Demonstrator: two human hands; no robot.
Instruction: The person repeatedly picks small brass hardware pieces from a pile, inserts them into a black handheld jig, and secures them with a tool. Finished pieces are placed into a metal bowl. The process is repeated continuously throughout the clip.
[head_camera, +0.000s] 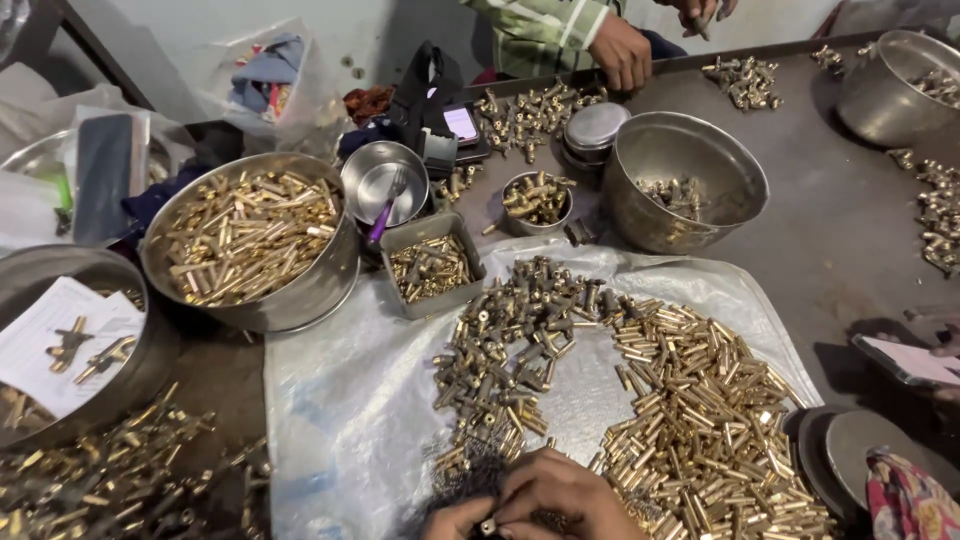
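Head view. Both hands are seen at the bottom edge, cut off at the wrists. The right hand (565, 495) lies curled over the left hand (455, 520), fingers drawn together; a small brass fitting (487, 526) is pinched between the fingertips of the two hands, though which fingers bear on it cannot be made out. Just beside them a dark heap of springs or wire bits (470, 478) is noted, too blurred to tell apart.

On the clear plastic sheet (350, 400) an arc of dull threaded fittings (510, 340) meets a heap of bright brass tubes (700, 410). Behind these: a large steel bowl of brass tubes (250, 235), a small rectangular tin (432, 265), a small round bowl (536, 200), and a deep steel basin (685, 180), its contents half hidden by its wall.

At the far edge another person's hand (620, 52) rests on the table (840, 220); the body is cut off. At right, a phone (905, 360) is partly out of frame.
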